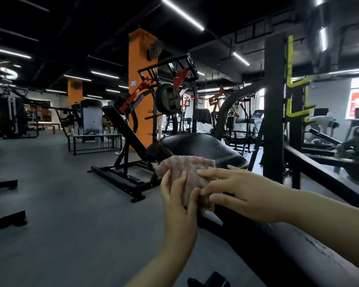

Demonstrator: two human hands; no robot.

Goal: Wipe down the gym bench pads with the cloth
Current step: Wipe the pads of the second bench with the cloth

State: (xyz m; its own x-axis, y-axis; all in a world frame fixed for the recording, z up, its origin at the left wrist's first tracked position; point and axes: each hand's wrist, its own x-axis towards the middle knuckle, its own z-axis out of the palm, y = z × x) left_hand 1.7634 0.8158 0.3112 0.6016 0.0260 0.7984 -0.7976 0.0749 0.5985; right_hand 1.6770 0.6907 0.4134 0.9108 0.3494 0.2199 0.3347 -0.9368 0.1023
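A pink and white cloth (187, 170) is bunched at the near edge of a black bench pad (197, 146). My left hand (178, 197) holds the cloth's left side, fingers wrapped up over it. My right hand (232, 193) comes in from the right and pinches the cloth's lower right part with thumb and fingers. A second long black pad (311, 251) runs toward me at the lower right, under my right forearm.
A black rack upright (274, 104) with yellow hooks (294, 96) stands right behind the pads, with a rail (323, 175) sloping down to the right. An incline bench and plate machine (133, 141) stand left of centre. Grey floor (60, 204) spreads out on the left.
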